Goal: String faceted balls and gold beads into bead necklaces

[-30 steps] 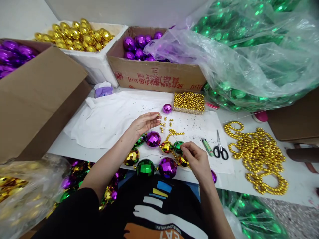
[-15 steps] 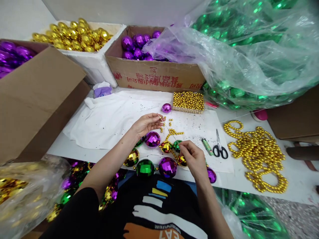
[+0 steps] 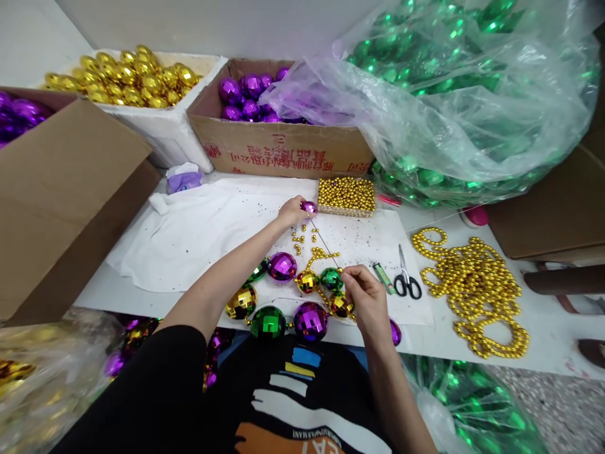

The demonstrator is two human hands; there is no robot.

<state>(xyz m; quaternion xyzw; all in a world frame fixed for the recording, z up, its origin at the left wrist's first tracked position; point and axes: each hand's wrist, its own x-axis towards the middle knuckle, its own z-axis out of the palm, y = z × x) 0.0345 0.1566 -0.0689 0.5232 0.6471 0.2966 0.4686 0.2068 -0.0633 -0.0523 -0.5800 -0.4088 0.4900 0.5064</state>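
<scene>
My left hand (image 3: 293, 212) reaches forward, its fingers closed around a small shiny purple ball (image 3: 309, 207) beside the box of gold beads (image 3: 346, 194). Pinched in my right hand (image 3: 366, 291) is a thin string (image 3: 325, 241), stretched up toward the left hand. Whether the left fingers also hold the string's far end, I cannot tell. Below lies a strand of big faceted balls: a purple ball (image 3: 282, 267), a gold ball (image 3: 307, 281), a green ball (image 3: 331, 279) and several more. Loose gold beads (image 3: 297, 239) are scattered on the white cloth (image 3: 227, 221) between my hands.
Black-handled scissors (image 3: 407, 285) and a green lighter-like object (image 3: 384, 278) lie right of my right hand. Further right is a heap of gold bead chain (image 3: 472, 290). Behind stand a carton (image 3: 283, 148) of purple balls, a white foam box (image 3: 161, 129) of gold ones and a bag (image 3: 454, 126) of green ones.
My left hand has moved forward from the string to the purple ball and closed on it. The right hand keeps its pinch near the same place. The view has shifted slightly.
</scene>
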